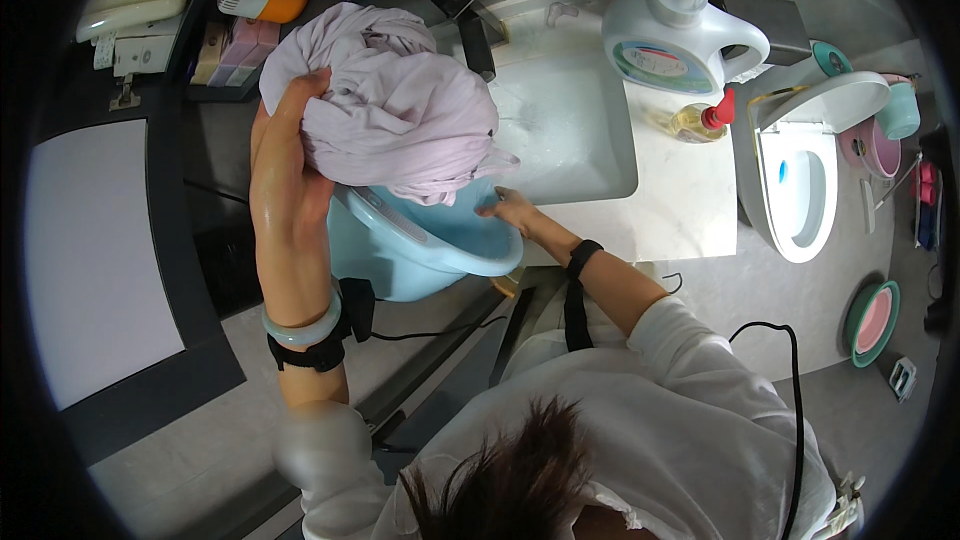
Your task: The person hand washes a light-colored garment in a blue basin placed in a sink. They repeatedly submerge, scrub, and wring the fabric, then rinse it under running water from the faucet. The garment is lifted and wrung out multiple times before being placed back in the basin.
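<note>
The left hand (pixel 287 145) grips the bunched cloth (pixel 400 110) (pale pink, thickly folded) at eleven o'clock, with the basin (pixel 388 265) at the cloth's six. The right hand (pixel 512 210), part-curled, is at the basin's three o'clock rim; whether it grips, one cannot tell.

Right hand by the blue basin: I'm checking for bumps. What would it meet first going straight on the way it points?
Probably the bundled pale cloth: from the right hand, the line runs leftward over the basin toward it. Depth is unclear, so the basin might come first.
</note>
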`<act>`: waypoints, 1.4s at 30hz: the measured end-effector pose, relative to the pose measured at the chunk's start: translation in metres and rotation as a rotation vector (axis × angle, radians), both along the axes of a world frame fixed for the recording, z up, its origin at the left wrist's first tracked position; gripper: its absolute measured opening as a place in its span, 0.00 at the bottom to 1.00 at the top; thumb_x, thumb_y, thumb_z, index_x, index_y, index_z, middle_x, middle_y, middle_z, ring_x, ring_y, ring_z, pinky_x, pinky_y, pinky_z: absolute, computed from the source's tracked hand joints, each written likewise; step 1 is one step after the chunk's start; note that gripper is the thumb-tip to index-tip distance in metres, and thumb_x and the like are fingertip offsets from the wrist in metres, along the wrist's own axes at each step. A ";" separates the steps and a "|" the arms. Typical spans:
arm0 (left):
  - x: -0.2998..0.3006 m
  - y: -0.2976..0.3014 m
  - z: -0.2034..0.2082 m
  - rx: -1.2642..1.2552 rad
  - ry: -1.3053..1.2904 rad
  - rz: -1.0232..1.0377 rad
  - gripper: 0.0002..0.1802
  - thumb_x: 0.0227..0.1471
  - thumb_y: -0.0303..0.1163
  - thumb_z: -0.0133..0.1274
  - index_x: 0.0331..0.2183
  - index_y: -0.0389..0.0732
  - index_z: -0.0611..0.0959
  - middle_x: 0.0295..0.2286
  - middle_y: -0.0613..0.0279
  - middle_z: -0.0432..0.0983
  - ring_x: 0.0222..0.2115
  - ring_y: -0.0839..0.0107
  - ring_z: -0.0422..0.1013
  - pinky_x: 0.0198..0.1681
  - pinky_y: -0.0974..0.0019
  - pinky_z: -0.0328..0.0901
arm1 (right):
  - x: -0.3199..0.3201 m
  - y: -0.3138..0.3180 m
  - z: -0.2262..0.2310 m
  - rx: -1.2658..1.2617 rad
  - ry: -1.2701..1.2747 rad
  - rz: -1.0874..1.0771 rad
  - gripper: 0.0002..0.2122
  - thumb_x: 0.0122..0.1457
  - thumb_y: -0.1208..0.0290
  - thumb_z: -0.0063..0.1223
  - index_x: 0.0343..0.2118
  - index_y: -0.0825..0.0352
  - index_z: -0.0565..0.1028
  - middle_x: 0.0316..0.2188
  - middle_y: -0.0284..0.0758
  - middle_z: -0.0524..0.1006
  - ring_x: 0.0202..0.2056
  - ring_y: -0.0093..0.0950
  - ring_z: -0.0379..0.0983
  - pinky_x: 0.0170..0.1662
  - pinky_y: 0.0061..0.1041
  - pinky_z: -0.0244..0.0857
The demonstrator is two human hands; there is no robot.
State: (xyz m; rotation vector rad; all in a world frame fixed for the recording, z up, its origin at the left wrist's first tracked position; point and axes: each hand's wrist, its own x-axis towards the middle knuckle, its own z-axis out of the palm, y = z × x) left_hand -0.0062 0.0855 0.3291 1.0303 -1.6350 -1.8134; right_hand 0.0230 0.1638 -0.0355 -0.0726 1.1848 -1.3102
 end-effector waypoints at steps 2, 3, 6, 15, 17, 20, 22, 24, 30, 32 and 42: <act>-0.002 -0.001 -0.001 -0.013 -0.008 -0.001 0.14 0.42 0.25 0.53 0.35 0.33 0.74 0.29 0.62 0.70 0.33 0.72 0.68 0.37 0.72 0.63 | -0.004 0.002 0.004 -0.082 -0.095 0.028 0.41 0.41 0.73 0.61 0.55 0.79 0.48 0.50 0.52 0.62 0.48 0.38 0.64 0.46 0.29 0.64; -0.001 -0.003 -0.002 -0.011 0.009 -0.046 0.14 0.42 0.25 0.53 0.35 0.33 0.74 0.29 0.62 0.71 0.33 0.72 0.68 0.37 0.72 0.63 | -0.007 0.004 0.008 -0.041 -0.064 0.062 0.41 0.41 0.73 0.61 0.55 0.79 0.48 0.50 0.52 0.62 0.48 0.38 0.65 0.45 0.28 0.64; 0.008 -0.016 -0.006 0.011 0.005 -0.013 0.16 0.43 0.26 0.52 0.38 0.33 0.73 0.32 0.60 0.71 0.34 0.71 0.69 0.38 0.71 0.63 | -0.023 0.013 0.017 0.067 0.062 0.103 0.40 0.41 0.73 0.60 0.55 0.79 0.49 0.48 0.53 0.64 0.47 0.38 0.65 0.45 0.28 0.64; 0.063 -0.055 -0.070 -0.005 -0.098 0.052 0.23 0.41 0.23 0.51 0.43 0.33 0.70 0.37 0.57 0.70 0.38 0.69 0.68 0.41 0.70 0.63 | -0.087 0.081 -0.002 0.269 0.407 -0.308 0.26 0.42 0.76 0.55 0.45 0.79 0.59 0.38 0.47 0.70 0.38 0.34 0.69 0.39 0.29 0.65; 0.068 -0.063 -0.091 -0.024 -0.091 0.058 0.24 0.39 0.21 0.50 0.44 0.34 0.69 0.37 0.57 0.71 0.37 0.68 0.68 0.42 0.69 0.63 | -0.090 0.090 0.004 0.290 0.417 -0.374 0.25 0.43 0.76 0.54 0.44 0.77 0.60 0.36 0.46 0.70 0.37 0.33 0.70 0.38 0.28 0.65; 0.070 -0.077 -0.120 0.071 -0.063 0.041 0.25 0.38 0.20 0.51 0.44 0.34 0.69 0.37 0.55 0.71 0.37 0.66 0.69 0.42 0.67 0.64 | -0.087 0.104 0.021 0.319 0.471 -0.446 0.22 0.43 0.77 0.53 0.43 0.75 0.60 0.34 0.44 0.71 0.37 0.32 0.70 0.38 0.27 0.64; 0.069 -0.087 -0.141 0.115 -0.072 0.083 0.25 0.38 0.19 0.51 0.43 0.34 0.69 0.36 0.54 0.71 0.36 0.64 0.70 0.39 0.64 0.66 | -0.083 0.112 0.032 0.310 0.533 -0.501 0.21 0.43 0.78 0.52 0.42 0.74 0.61 0.33 0.43 0.71 0.36 0.32 0.70 0.39 0.27 0.64; 0.069 -0.093 -0.161 0.164 -0.052 0.081 0.25 0.37 0.19 0.52 0.43 0.34 0.70 0.36 0.53 0.71 0.36 0.64 0.70 0.38 0.63 0.67 | -0.078 0.117 0.042 0.314 0.621 -0.548 0.18 0.44 0.77 0.50 0.39 0.73 0.61 0.28 0.42 0.70 0.30 0.32 0.69 0.35 0.28 0.63; 0.052 -0.087 -0.214 0.063 -0.090 0.117 0.26 0.35 0.20 0.57 0.40 0.36 0.67 0.34 0.55 0.71 0.34 0.65 0.70 0.35 0.64 0.68 | -0.067 0.121 0.072 0.255 0.771 -0.622 0.17 0.45 0.76 0.49 0.38 0.72 0.59 0.16 0.40 0.67 0.18 0.33 0.67 0.24 0.30 0.61; 0.046 -0.077 -0.227 0.024 -0.105 0.088 0.26 0.35 0.20 0.58 0.39 0.36 0.67 0.33 0.55 0.71 0.33 0.66 0.70 0.36 0.64 0.67 | -0.062 0.122 0.080 0.231 0.782 -0.627 0.17 0.46 0.76 0.49 0.38 0.72 0.58 0.17 0.40 0.68 0.18 0.34 0.67 0.24 0.31 0.61; -0.034 -0.066 -0.315 0.653 -0.346 -0.124 0.13 0.44 0.25 0.52 0.36 0.37 0.75 0.34 0.57 0.74 0.36 0.61 0.71 0.41 0.60 0.66 | -0.056 0.126 0.092 0.184 0.526 -0.630 0.18 0.51 0.67 0.51 0.36 0.74 0.58 0.17 0.40 0.70 0.16 0.27 0.69 0.18 0.24 0.65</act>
